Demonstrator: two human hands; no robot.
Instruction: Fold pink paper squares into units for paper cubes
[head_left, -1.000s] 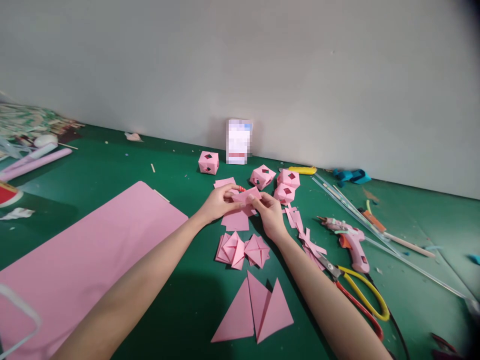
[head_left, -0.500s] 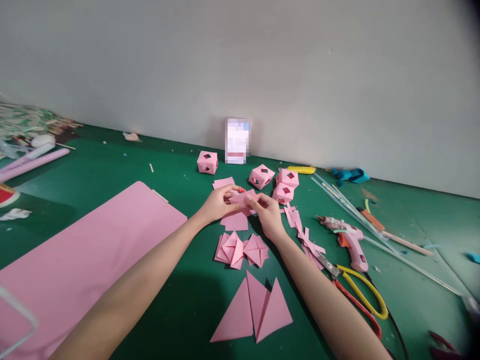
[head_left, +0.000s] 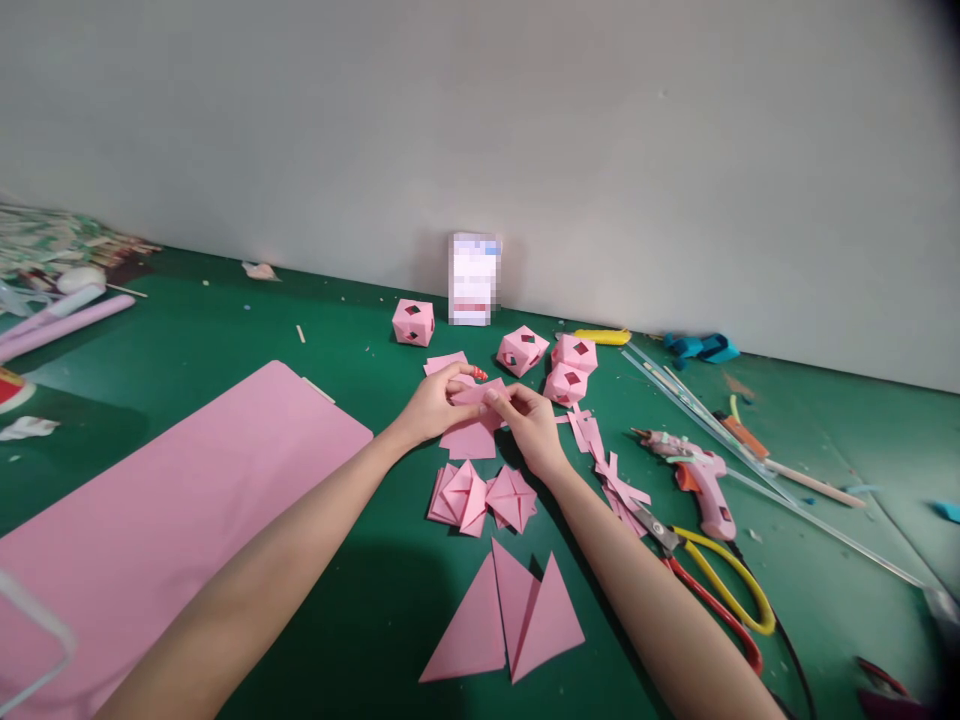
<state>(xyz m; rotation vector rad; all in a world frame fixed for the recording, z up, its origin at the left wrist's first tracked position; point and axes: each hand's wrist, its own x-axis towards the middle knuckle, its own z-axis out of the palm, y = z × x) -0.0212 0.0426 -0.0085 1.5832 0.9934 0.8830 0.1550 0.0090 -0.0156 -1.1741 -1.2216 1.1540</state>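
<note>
Between my two hands is a small piece of pink paper, pinched at its left by my left hand and at its right by my right hand. Beneath it lie more pink paper pieces on the green table. Closer to me sit two small stacks of folded pink paper. Nearer still are large folded pink triangles. Just beyond my right hand stand pink paper boxes with diamond-shaped holes, and another such box stands farther left.
On the right lie pink paper scraps, scissors with red and yellow handles, a pink glue gun and clear glue sticks. A large pink sheet covers the left. A blurred upright screen leans against the wall.
Both hands stay in nearly the same place, still pinching the pink paper, which has tilted slightly. The whole view has shifted a little.
</note>
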